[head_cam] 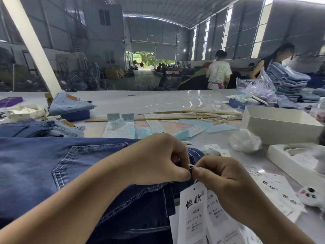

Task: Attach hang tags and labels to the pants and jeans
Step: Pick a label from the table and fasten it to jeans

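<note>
Denim of a dark blue is spread across the near worktop (175, 101), back pocket up, and these jeans (52, 164) are being tagged at the waistband edge. A small dark fold of fabric — most likely a belt loop, though this is hard to make out — is pinched by the left hand (158, 159), its fingers curled tight around it. A thin pale string is pinched by the right hand (225, 176) just at the same spot, fingertips of both hands nearly touching. White hang tags (191, 208) dangle directly below the right hand, overlapping the jeans' edge. It is judged that the string is being threaded or fastened at this point. For a clean result, the loop should be held taut and steady by the left grip while the string is drawn fully through — slack should be taken up before any knot or clasp is closed, so the tags hang free and face outward. More loose tags (277, 189) lie to the right, near a white box (281, 124), ready for further pairs.
</note>
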A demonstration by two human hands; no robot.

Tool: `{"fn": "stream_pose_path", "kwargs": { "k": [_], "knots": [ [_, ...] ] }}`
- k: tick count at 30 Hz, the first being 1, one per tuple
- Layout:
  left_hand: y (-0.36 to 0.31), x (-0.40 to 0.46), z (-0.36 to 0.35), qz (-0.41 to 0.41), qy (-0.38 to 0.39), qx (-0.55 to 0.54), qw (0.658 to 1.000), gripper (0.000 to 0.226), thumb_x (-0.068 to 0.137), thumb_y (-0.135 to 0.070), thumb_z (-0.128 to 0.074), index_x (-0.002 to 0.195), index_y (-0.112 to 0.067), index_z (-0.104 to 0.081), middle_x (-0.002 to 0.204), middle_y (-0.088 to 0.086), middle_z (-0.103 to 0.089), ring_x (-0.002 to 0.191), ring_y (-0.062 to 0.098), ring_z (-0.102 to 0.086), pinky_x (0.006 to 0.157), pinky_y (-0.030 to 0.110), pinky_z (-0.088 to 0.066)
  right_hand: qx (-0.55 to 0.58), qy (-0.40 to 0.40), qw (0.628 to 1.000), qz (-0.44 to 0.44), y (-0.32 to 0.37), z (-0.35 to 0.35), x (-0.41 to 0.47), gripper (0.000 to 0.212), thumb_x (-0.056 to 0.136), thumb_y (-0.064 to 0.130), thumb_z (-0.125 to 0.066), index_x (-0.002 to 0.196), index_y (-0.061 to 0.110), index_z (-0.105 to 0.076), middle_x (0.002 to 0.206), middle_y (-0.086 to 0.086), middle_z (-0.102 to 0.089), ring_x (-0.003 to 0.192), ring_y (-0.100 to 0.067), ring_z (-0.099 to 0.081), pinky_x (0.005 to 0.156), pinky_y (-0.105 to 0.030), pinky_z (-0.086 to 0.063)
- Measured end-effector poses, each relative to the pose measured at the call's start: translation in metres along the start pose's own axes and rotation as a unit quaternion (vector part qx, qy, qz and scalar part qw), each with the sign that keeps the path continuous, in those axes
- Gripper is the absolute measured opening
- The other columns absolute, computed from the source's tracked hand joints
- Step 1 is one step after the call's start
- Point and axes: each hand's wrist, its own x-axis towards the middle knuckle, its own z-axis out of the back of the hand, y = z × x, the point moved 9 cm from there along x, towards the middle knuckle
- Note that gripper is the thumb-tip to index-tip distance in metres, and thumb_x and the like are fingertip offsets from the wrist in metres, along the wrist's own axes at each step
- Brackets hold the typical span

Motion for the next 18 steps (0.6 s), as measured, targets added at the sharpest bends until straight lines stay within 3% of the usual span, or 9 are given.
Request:
{"fn": "stream_pose_path", "kwargs": {
  "k": [3,7,11,15,18],
  "knots": [
    [-0.007,0.001,-0.006,-0.007,0.001,0.066,0.998,0.021,0.072,-0.043,-0.078,0.073,-0.033,-0.061,0.059,-0.026,-0.053,0.052,-0.003,-0.047,0.046,0.01,-0.033,0.009,0.003,1.0,-0.015,-0.004,-0.004,-0.003,0.025,0.081,0.031,-0.059,0.069,0.011,-0.068,0.049,0.009,-0.051,0.047,0.0,-0.044,0.048,-0.018,-0.031],
    [-0.014,0.005,-0.005,-0.013,-0.043,0.129,0.991,0.02,0.078,-0.029,-0.071,0.067,-0.033,-0.055,0.062,-0.045,-0.046,0.061,-0.015,-0.047,0.051,0.005,-0.034,-0.004,-0.004,1.0,-0.025,-0.007,-0.004,-0.007,0.022,0.088,0.013,-0.063,0.067,0.01,-0.067,0.049,0.0,-0.046,0.047,-0.006,-0.039,0.046,-0.019,-0.028],
    [-0.009,0.003,0.008,-0.004,-0.109,0.126,0.986,0.014,0.075,-0.03,-0.068,0.066,-0.031,-0.058,0.057,-0.016,-0.052,0.056,0.0,-0.048,0.048,0.013,-0.031,-0.014,-0.01,0.999,-0.032,-0.01,-0.005,-0.009,0.023,0.087,0.011,-0.063,0.064,0.01,-0.063,0.045,0.01,-0.041,0.043,-0.002,-0.034,0.043,-0.016,-0.026],
    [-0.018,-0.001,0.003,-0.043,-0.127,0.196,0.971,0.015,0.078,-0.041,-0.067,0.082,-0.035,-0.053,0.075,-0.016,-0.049,0.066,0.004,-0.046,0.055,0.022,-0.035,-0.002,-0.024,0.999,-0.021,-0.011,-0.007,-0.008,0.027,0.088,0.013,-0.063,0.064,0.003,-0.058,0.047,0.006,-0.039,0.046,-0.004,-0.033,0.044,-0.019,-0.026],
    [-0.026,-0.004,-0.002,-0.098,-0.145,0.253,0.952,0.016,0.082,-0.042,-0.06,0.094,-0.033,-0.055,0.086,-0.014,-0.051,0.07,0.007,-0.047,0.056,0.022,-0.036,0.002,-0.028,1.0,-0.008,-0.01,-0.01,-0.006,0.028,0.089,0.014,-0.063,0.065,0.0,-0.056,0.052,-0.011,-0.042,0.051,-0.01,-0.035,0.048,-0.029,-0.026]
  ]
}}
